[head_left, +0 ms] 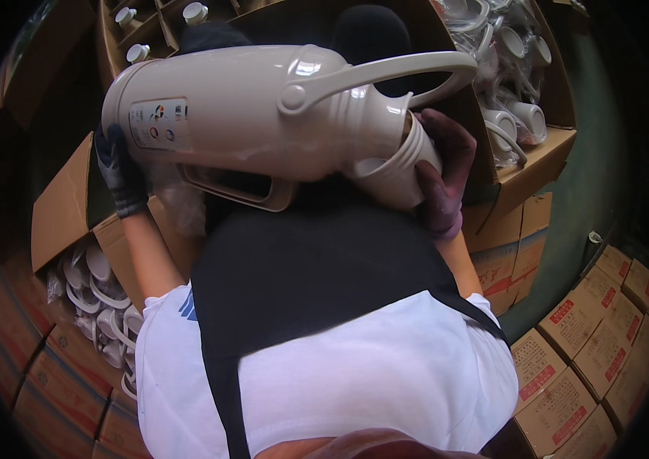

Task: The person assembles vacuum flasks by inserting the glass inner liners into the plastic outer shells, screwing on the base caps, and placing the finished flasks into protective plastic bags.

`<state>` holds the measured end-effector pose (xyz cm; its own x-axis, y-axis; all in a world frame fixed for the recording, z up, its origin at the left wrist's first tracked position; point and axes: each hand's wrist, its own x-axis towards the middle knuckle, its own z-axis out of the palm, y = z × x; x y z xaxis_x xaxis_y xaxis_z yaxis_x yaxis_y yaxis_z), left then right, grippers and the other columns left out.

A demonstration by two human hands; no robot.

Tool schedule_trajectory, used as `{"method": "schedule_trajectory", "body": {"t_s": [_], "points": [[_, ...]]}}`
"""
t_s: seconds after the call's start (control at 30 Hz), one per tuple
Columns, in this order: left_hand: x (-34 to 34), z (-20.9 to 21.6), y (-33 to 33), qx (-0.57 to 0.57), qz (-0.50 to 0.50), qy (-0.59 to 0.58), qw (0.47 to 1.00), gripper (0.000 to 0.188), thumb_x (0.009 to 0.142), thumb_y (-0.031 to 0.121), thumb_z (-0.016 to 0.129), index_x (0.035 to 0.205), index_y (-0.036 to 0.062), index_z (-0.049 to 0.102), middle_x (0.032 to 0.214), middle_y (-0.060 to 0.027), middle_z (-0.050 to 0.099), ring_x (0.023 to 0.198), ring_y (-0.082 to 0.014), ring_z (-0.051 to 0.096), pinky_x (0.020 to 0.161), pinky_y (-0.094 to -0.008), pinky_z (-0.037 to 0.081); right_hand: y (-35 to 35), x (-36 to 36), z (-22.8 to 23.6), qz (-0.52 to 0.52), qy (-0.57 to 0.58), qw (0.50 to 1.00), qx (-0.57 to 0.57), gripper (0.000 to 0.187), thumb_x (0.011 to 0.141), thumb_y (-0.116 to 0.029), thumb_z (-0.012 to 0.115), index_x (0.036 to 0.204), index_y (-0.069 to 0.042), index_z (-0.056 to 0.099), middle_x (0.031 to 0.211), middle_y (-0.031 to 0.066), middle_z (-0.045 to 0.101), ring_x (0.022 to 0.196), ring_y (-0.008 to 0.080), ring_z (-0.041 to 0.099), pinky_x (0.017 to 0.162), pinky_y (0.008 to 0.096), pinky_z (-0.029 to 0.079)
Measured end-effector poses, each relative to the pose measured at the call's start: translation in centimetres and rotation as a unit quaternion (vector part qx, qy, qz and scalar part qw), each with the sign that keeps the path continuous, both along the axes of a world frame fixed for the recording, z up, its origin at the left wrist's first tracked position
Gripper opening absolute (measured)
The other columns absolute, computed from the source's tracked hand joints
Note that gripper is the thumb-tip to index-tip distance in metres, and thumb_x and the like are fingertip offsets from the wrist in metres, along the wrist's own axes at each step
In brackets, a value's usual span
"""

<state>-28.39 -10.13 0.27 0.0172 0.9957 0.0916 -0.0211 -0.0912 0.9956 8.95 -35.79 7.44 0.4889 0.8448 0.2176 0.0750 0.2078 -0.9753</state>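
A large cream thermos flask [233,107] lies sideways across my lap, its base to the left and its neck to the right. Its curved carrying handle [386,69] points up and right, while the side grip [279,195] hangs below the body. My left hand [120,172], in a dark grey glove, holds the base end; some of its fingers are hidden behind the flask. At the neck, my right hand [451,168] in a purple glove grips a cream cup-shaped lid [397,172]. The lid sits tilted against the mouth; whether it is seated I cannot tell.
An open divided carton [168,30] with white-capped pieces stands ahead. To the right, an open box [535,141] holds plastic-wrapped cream parts; more such parts [99,294] lie in a carton at left. Stacked cardboard boxes [577,344] flank me on both sides.
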Motion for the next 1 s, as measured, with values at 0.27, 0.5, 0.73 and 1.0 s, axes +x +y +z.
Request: {"method": "schedule_trajectory", "body": {"t_s": [0.27,0.5,0.73,1.0], "points": [[0.9,0.3,2.9,0.025,-0.013,0.032,0.999,0.043,0.095,0.029,0.058,0.129,0.0021,0.051,0.119,-0.0076,0.058,0.106,-0.0165,0.053,0.094,-0.0314,0.042,4.5,-0.7,4.6,0.026,-0.117,0.990,-0.072,0.049,0.079,-0.006,0.069,0.121,-0.003,0.043,0.116,0.0131,0.052,0.104,0.0220,0.055,0.093,0.0370,0.044],[0.9,-0.8,1.2,0.011,0.007,-0.003,1.000,0.044,0.097,0.027,0.056,0.132,0.0025,0.047,0.120,-0.0080,0.057,0.108,-0.0166,0.052,0.095,-0.0302,0.040,3.3,-0.6,2.9,0.090,-0.084,0.991,-0.057,0.057,0.086,-0.030,0.061,0.130,-0.002,0.039,0.133,0.0156,0.043,0.135,0.0305,0.032,0.105,0.0407,0.033],[-1.5,0.0,0.0,-0.063,-0.050,0.074,0.994,0.041,0.100,0.020,0.049,0.137,0.0036,0.043,0.128,-0.0088,0.053,0.112,-0.0200,0.052,0.096,-0.0329,0.042,-0.5,1.8,0.9,0.174,-0.060,0.972,-0.149,0.114,0.052,-0.027,0.089,0.147,-0.010,0.028,0.148,0.0153,0.029,0.140,0.0287,0.026,0.114,0.0404,0.023],[-2.8,-3.4,0.4,0.027,-0.057,-0.054,0.997,0.050,0.090,0.002,0.053,0.138,0.0044,0.040,0.113,-0.0153,0.058,0.096,-0.0215,0.059,0.082,-0.0289,0.049,1.8,1.8,-0.2,0.157,0.311,0.870,-0.349,0.075,0.091,-0.059,0.051,0.141,-0.006,0.037,0.135,0.0135,0.050,0.122,0.0265,0.052,0.104,0.0401,0.042]]}}
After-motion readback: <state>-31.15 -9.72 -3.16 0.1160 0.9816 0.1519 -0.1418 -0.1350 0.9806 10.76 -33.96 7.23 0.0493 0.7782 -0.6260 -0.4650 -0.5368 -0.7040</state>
